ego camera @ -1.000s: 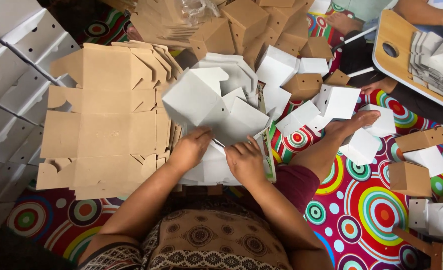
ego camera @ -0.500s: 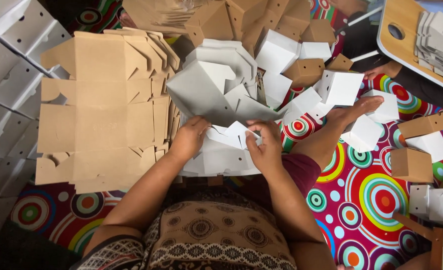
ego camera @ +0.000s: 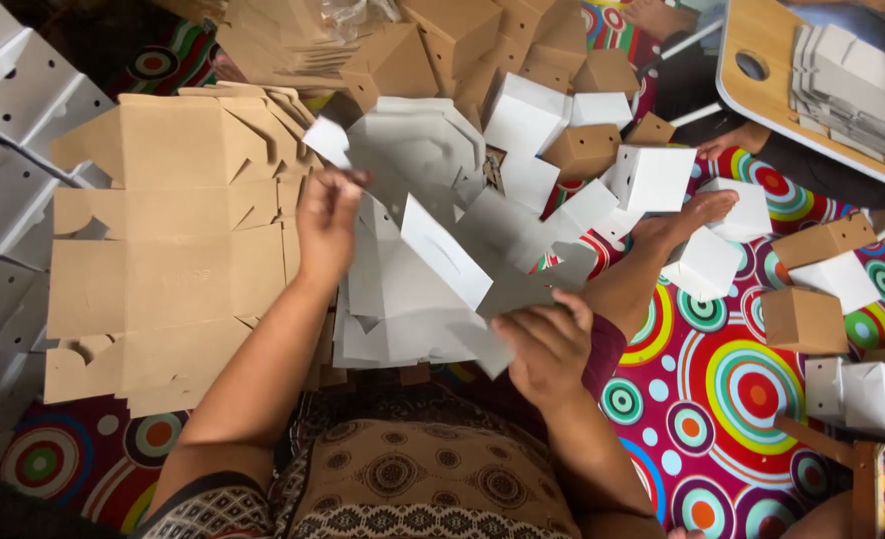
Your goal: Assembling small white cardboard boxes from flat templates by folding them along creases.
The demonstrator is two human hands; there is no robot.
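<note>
Both hands lift a flat white box blank off the stack.

The left hand (ego camera: 327, 225) pinches the white blank's (ego camera: 432, 200) far edge while the right hand (ego camera: 547, 344) grips its near corner, the sheet raised above the white stack (ego camera: 382, 319). Brown blanks (ego camera: 163, 240) lie left of that stack, folded boxes (ego camera: 652, 175) right. Judged: folding comes next, needing panels creased upright.

Two hands, left (ego camera: 327, 225) and right (ego camera: 547, 344), share one white carton blank (ego camera: 442, 250). Beyond the right hand lie roughly ten folded white boxes (ego camera: 652, 178); left of both, one stack of brown blanks (ego camera: 163, 250).
</note>
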